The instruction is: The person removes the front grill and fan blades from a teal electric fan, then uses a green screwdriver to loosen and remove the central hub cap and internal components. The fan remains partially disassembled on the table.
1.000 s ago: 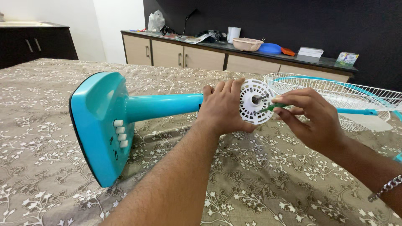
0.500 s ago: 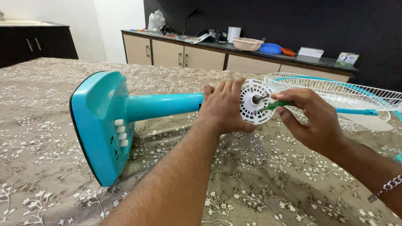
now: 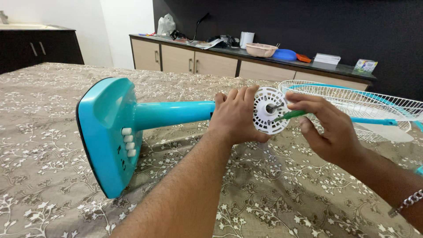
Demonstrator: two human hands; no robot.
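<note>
Head view: I look down at a turquoise fan body [image 3: 132, 119] lying on its side on the table [image 3: 286, 198], which is covered by a brown floral cloth
Left hand: my left hand [image 3: 235, 115] is wrapped around the motor end of the fan, fingers curled over the top, just behind the white vented disc [image 3: 268, 110]
Right hand: my right hand [image 3: 328, 128] pinches a green-handled screwdriver [image 3: 288, 115] between thumb and fingertips, its tip at the lower part of the disc, below the metal shaft [image 3: 274, 106]
Fan base: the square base with four white buttons [image 3: 128, 142] points toward my left
Beside it: a white wire guard [image 3: 361, 103] lies on the table just past my right hand
Wrist: a metal chain bracelet [image 3: 407, 202] sits on my right wrist
Behind: a cabinet counter [image 3: 246, 55] holds bowls and clutter
</note>
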